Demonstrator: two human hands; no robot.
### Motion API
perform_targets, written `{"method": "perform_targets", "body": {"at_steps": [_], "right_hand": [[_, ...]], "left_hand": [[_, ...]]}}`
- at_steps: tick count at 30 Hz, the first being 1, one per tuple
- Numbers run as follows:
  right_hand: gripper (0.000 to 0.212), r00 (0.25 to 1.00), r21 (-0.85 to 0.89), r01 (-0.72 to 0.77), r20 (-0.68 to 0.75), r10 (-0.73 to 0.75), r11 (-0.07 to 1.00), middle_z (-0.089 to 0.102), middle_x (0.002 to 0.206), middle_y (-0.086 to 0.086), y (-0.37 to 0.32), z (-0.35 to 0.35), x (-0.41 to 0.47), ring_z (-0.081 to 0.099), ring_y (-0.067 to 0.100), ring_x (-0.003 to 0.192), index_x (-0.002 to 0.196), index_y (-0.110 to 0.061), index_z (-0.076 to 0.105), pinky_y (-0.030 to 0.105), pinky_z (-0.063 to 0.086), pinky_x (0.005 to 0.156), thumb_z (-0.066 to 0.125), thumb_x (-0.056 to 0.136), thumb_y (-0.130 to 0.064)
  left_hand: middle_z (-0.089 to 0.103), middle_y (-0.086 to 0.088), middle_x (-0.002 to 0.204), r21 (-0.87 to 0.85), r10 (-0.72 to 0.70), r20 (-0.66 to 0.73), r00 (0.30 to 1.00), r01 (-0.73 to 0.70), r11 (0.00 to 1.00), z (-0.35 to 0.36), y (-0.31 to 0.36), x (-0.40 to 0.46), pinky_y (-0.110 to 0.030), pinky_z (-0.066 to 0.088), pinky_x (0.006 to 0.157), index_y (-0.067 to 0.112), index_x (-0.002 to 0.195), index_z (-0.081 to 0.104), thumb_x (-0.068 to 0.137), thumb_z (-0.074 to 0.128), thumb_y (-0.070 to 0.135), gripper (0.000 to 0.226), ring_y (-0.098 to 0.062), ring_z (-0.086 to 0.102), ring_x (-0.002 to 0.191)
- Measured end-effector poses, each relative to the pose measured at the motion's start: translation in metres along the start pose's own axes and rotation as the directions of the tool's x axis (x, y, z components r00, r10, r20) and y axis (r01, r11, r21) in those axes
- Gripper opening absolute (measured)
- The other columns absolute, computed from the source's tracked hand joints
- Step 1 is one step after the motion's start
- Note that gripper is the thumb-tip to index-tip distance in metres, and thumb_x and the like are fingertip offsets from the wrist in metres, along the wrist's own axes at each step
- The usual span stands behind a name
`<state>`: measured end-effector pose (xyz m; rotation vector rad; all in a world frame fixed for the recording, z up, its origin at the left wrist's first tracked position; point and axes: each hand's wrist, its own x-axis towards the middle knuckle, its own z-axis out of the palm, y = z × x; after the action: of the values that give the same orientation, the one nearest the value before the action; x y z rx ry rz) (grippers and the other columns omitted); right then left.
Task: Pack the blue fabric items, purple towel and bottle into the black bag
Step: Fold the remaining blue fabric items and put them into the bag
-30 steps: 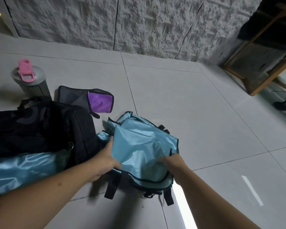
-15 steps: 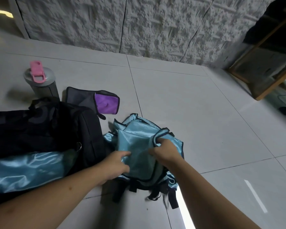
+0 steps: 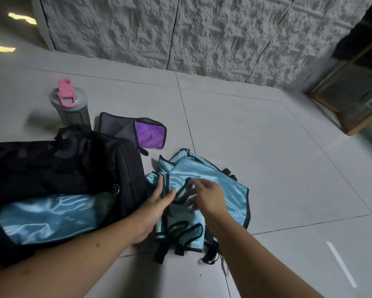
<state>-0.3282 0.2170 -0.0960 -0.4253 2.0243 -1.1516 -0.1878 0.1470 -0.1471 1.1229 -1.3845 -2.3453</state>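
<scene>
A light blue fabric item with black trim and straps (image 3: 226, 186) lies folded on the floor tiles. My left hand (image 3: 152, 209) rests flat on its left edge, fingers apart. My right hand (image 3: 206, 196) hovers over its middle, blurred, fingers spread, holding nothing I can make out. The black bag (image 3: 58, 166) lies open at the left with another shiny blue fabric item (image 3: 47, 216) inside. Behind the bag, a purple towel (image 3: 150, 134) sits in a grey pouch. A grey bottle with a pink lid (image 3: 70, 106) stands upright at the far left.
A rough white wall (image 3: 202, 33) runs along the back. A wooden frame (image 3: 353, 91) leans at the right. The floor is pale glossy tile (image 3: 267, 136).
The fabric was folded further over itself. My right hand has let go of the trim edge it gripped and spread open above the fold. My left hand slid onto the left edge.
</scene>
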Motion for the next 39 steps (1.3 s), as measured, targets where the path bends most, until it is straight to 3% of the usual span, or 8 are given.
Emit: {"method": "perform_targets", "body": {"at_steps": [3,6,9,15,20,24,27,39], "right_hand": [[0.018,0.961,-0.168,-0.054,-0.278,0.005,0.984,0.067,0.073,0.009,0.020,-0.019,0.018,0.059,0.018,0.058,0.083,-0.019,0.071,0.037,0.049,0.058,0.054,0.089,-0.020],[0.038,0.947,-0.259,-0.308,-0.180,0.268,0.916,0.072,0.094,0.013,0.039,-0.022,0.021,0.065,0.022,0.070,0.110,-0.006,0.070,0.029,0.053,0.056,0.069,0.075,-0.021],[0.041,0.932,-0.142,-0.363,-0.045,0.360,0.921,0.065,0.067,0.015,0.044,-0.019,0.018,0.056,0.023,0.049,0.079,-0.001,0.067,0.026,0.046,0.046,0.088,0.048,-0.018],[0.041,0.957,-0.013,-0.268,0.108,0.268,0.963,0.069,0.079,0.036,0.039,-0.017,0.001,0.064,0.035,0.059,0.088,0.016,0.068,0.048,0.057,0.060,0.087,0.060,-0.007],[0.043,0.924,0.234,-0.288,0.322,0.205,0.929,0.068,0.105,0.038,0.012,-0.013,-0.015,0.069,0.047,0.087,0.107,0.018,0.065,0.053,0.057,0.087,0.070,0.072,-0.007],[0.040,0.883,0.348,-0.304,0.453,0.125,0.887,0.065,0.118,0.036,-0.022,-0.002,-0.030,0.067,0.047,0.095,0.121,0.012,0.062,0.052,0.058,0.083,0.053,0.084,-0.001],[0.040,0.866,0.384,-0.263,0.499,0.040,0.885,0.068,0.116,0.033,-0.047,0.022,-0.043,0.069,0.046,0.096,0.126,0.006,0.059,0.050,0.059,0.078,0.048,0.087,0.007],[0.050,0.779,0.125,-0.202,0.622,0.082,0.971,0.072,0.111,0.027,-0.046,0.168,-0.080,0.069,0.047,0.103,0.114,-0.003,0.069,0.059,0.055,0.091,0.039,0.078,0.014]], "left_hand": [[0.026,0.013,0.160,0.169,0.009,-0.028,1.000,-0.004,0.986,0.002,-0.004,0.002,-0.041,0.023,0.117,0.057,0.143,0.038,0.090,0.065,0.052,0.059,-0.014,0.025,0.147],[0.041,0.002,0.153,0.297,-0.027,-0.078,0.997,0.050,0.954,0.007,-0.008,0.002,-0.037,0.035,0.110,0.045,0.142,0.042,0.073,0.081,0.056,0.080,-0.021,0.041,0.137],[0.045,0.003,0.147,0.390,-0.043,-0.074,0.996,0.068,0.918,0.011,-0.012,0.002,-0.029,0.039,0.102,0.038,0.148,0.036,0.068,0.091,0.034,0.097,-0.017,0.045,0.128],[0.049,0.010,0.127,0.451,0.032,-0.057,0.998,-0.003,0.893,0.005,-0.009,-0.009,-0.008,0.051,0.075,0.035,0.149,0.037,0.079,0.078,-0.005,0.090,-0.002,0.056,0.102],[0.051,0.007,0.142,0.373,0.135,-0.013,0.991,-0.120,0.920,-0.009,0.012,-0.028,-0.016,0.055,0.089,0.046,0.146,0.040,0.076,0.078,-0.009,0.097,0.002,0.060,0.109],[0.048,0.017,0.139,0.367,0.253,-0.025,0.967,-0.227,0.902,-0.025,0.045,-0.059,-0.002,0.044,0.088,0.047,0.146,0.040,0.074,0.081,-0.007,0.099,0.005,0.052,0.119],[0.052,0.012,0.142,0.277,0.283,-0.027,0.959,-0.265,0.924,-0.054,0.064,-0.090,-0.023,0.051,0.101,0.051,0.138,0.049,0.068,0.083,-0.006,0.096,-0.004,0.057,0.124],[0.064,0.000,0.135,0.263,-0.072,0.046,0.996,0.058,0.963,-0.195,0.038,-0.160,-0.024,0.053,0.093,0.023,0.130,0.060,0.076,0.060,-0.029,0.076,-0.010,0.062,0.122]]}}
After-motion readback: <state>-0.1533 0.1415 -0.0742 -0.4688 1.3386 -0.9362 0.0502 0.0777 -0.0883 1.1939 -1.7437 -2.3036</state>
